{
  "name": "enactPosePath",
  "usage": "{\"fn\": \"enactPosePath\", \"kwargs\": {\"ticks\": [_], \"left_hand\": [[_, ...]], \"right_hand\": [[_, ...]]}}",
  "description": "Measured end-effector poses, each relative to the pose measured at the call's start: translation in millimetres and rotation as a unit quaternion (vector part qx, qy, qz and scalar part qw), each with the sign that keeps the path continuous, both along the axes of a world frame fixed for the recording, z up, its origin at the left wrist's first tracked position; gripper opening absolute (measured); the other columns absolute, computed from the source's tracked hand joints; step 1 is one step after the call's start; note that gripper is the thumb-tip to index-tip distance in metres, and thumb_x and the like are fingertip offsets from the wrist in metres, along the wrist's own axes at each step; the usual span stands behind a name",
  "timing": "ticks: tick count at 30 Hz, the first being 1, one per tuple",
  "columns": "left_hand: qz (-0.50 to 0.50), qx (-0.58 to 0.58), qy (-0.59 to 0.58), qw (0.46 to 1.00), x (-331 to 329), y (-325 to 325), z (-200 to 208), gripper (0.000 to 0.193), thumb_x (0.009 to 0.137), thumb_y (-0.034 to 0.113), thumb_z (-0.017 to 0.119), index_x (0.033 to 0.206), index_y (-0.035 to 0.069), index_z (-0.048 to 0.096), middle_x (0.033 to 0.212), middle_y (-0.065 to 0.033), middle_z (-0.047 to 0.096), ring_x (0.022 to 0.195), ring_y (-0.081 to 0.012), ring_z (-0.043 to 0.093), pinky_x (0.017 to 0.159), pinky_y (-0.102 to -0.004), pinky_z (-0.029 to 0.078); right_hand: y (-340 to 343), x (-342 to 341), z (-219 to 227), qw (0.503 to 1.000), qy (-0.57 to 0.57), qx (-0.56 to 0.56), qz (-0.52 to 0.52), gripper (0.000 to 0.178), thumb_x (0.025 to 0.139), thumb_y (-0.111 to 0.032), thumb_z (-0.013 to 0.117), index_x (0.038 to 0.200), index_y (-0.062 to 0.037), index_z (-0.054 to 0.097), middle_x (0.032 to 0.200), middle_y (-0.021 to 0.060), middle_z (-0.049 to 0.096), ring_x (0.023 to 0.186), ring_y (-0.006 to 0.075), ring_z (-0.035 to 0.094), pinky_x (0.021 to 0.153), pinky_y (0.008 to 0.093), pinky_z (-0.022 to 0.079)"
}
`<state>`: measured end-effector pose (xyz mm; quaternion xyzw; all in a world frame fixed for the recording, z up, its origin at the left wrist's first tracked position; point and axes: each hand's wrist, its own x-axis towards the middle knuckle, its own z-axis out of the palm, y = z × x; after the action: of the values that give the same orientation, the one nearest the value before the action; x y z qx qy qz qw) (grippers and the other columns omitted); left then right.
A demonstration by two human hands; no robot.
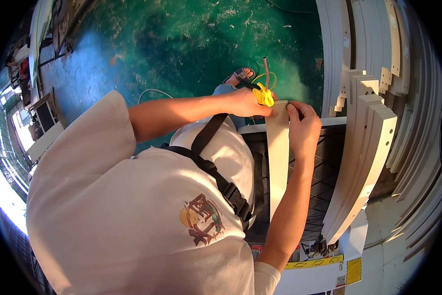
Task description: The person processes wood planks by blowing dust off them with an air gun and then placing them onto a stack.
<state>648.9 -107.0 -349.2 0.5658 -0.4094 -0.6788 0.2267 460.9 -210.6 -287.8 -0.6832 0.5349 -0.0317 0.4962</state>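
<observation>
My left hand (245, 102) is wrapped round a yellow air blow gun (264, 95) whose thin metal nozzle points away from me. The thumb of that hand rests by the far end of a long pale board (278, 147). My right hand (305, 125) pinches the same end at its right corner, with thumb and forefinger close together. A tiny dark spot shows at those fingertips, too small to name. The board runs back toward my body over a dark, ribbed surface (319, 182), and my right forearm passes above its near part.
Several long pale boards (363, 147) with holes in their ends stand stacked just right of me. More strips (422, 182) line the far right. A thin hose (154, 90) lies on the green floor (191, 49). Yellow-marked white equipment (314, 263) sits at the lower right.
</observation>
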Motion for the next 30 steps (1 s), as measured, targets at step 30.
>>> {"fn": "enactPosePath", "kwargs": {"ticks": [30], "left_hand": [[0.083, -0.02, -0.033, 0.996, -6, 7, -1, 0.053, 0.094, 0.046, 0.073, 0.128, 0.007, 0.067, 0.107, -0.0095, 0.073, 0.096, -0.0203, 0.069, 0.082, -0.0347, 0.053]], "right_hand": [[3, -7, -12, 0.997, 0.015, 0.024, -0.067, 0.022, 0.098, -0.015, 0.069, 0.11, 0.0023, 0.076, 0.101, 0.0157, 0.075, 0.089, 0.0236, 0.071, 0.083, 0.0341, 0.054]]}}
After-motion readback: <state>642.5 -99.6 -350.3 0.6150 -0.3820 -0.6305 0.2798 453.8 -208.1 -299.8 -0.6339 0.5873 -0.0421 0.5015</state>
